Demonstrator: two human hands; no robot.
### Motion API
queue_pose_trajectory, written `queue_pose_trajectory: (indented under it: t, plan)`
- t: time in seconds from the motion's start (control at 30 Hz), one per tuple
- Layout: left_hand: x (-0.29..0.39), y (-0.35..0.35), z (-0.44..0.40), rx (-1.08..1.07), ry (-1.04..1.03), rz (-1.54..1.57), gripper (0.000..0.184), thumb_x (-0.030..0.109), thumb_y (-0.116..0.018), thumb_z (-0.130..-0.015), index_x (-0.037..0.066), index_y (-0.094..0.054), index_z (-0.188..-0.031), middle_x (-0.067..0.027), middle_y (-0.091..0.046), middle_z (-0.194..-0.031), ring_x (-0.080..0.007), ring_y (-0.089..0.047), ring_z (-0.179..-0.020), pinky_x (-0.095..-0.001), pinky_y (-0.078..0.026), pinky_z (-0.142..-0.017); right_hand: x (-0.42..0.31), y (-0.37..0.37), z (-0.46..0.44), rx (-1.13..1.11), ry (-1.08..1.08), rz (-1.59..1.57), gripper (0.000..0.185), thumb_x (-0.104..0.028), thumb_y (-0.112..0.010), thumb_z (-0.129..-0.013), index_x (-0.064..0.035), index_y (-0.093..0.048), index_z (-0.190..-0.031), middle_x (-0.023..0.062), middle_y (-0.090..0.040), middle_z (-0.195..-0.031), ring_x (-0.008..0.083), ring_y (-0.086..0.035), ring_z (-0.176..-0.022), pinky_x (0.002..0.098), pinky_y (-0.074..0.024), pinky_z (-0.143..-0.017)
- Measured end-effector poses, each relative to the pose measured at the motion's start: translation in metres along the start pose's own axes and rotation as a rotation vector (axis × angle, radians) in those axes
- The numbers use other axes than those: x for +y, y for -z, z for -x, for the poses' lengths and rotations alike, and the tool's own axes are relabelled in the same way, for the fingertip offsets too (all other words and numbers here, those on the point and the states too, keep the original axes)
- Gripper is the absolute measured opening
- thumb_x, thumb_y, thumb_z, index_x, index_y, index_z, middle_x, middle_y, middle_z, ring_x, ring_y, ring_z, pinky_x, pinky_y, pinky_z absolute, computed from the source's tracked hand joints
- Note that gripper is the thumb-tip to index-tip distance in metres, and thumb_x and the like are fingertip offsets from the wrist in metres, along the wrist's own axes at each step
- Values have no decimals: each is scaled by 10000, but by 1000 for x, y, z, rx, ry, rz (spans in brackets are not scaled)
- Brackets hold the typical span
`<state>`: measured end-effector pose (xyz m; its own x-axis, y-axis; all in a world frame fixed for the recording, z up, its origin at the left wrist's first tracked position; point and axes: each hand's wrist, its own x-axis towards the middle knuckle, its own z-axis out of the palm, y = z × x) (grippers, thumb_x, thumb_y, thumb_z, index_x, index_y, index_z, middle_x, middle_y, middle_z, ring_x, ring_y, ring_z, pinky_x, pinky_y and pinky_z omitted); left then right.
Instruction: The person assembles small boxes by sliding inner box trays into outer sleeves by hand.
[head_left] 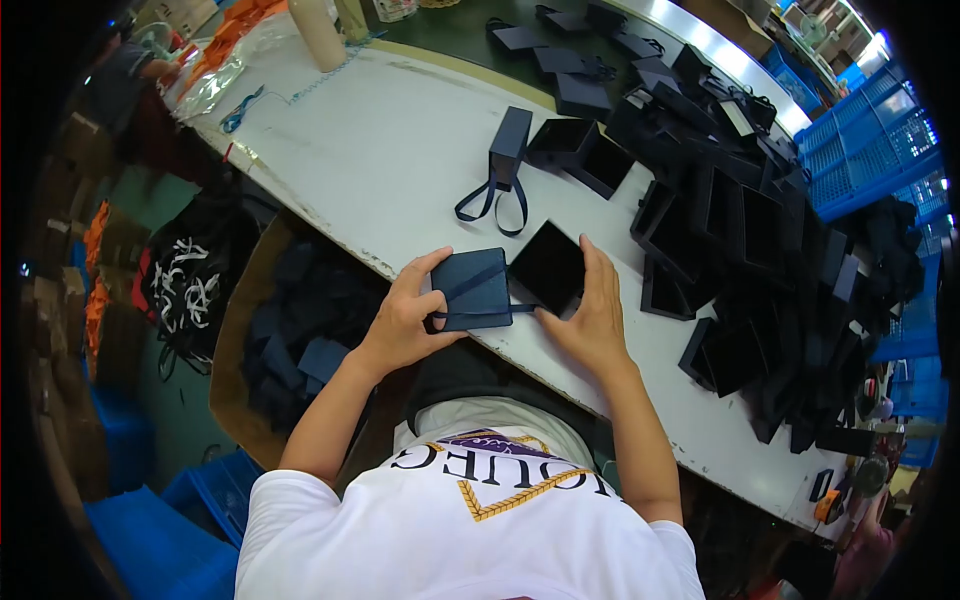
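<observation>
My left hand (408,318) is closed round a flat, dark blue square piece (476,296), which looks like a small box lid, with a ribbon lying diagonally across it. A strip of ribbon (522,309) runs from this piece towards my right thumb. With thumb and fingers around its near and right sides, my right hand (597,318) grips an open black box (548,268), whose dark inside faces up. Just beyond both hands, a closed dark blue box (510,140) stands on the table with a looped ribbon (492,207) attached.
More open black boxes (590,155) lie further back, and a large heap of them (740,220) covers the table's right side. Below the white table's (340,150) edge stands a carton (228,375) of dark pieces. Blue crates (865,140) are stacked at right. Another person (130,90) is at far left.
</observation>
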<state>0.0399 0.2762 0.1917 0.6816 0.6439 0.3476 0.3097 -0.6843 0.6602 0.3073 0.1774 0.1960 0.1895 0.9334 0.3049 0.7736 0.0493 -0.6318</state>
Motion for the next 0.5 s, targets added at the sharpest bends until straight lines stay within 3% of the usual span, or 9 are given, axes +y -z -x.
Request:
queue_pose_trajectory:
  t: [0.13,0.33,0.37,0.47,0.5]
  plan:
    - [-12,0,1,-46,-29,-5,434,90,-941,-609,54,-517,-693,-229,-458,-1565,-403,-492,-1384,-454,-458,-1066,-9,-1,12,-237,95,-70,1060,-85,-893,-670,-33,-340,-1573,229,-473,-1455,415,-461,-1352,457,-376,-1160]
    - [-18,6,6,-171,49,138,423,89,-937,-638,62,-529,-746,-233,-399,-1601,-416,-505,-1340,-449,-461,-1058,-1,36,7,-504,10,-128,1060,-68,-870,-665,-92,-352,-1591,213,-443,-1527,398,-420,-1427,447,-344,-1202]
    - [-28,-3,10,-141,25,289,435,112,-939,-650,68,-542,-822,-240,-394,-1592,-436,-518,-1301,-461,-450,-1065,1,39,9,-537,23,-125,1058,-70,-871,-664,-87,-357,-1588,217,-440,-1530,404,-421,-1426,448,-345,-1202]
    - [-18,-5,15,-149,-13,112,498,167,-949,-652,81,-553,-941,-261,-415,-1521,-464,-460,-1323,-503,-398,-1102,6,31,12,-571,48,-157,1065,-71,-882,-652,-80,-368,-1585,229,-419,-1553,415,-397,-1455,439,-339,-1209]
    - [-16,-8,18,-150,1,105,515,183,-947,-657,95,-550,-973,-268,-383,-1528,-474,-438,-1333,-508,-390,-1103,13,25,17,-563,66,-209,1077,-177,-901,-685,-59,-339,-1597,238,-382,-1586,433,-350,-1495,460,-310,-1225]
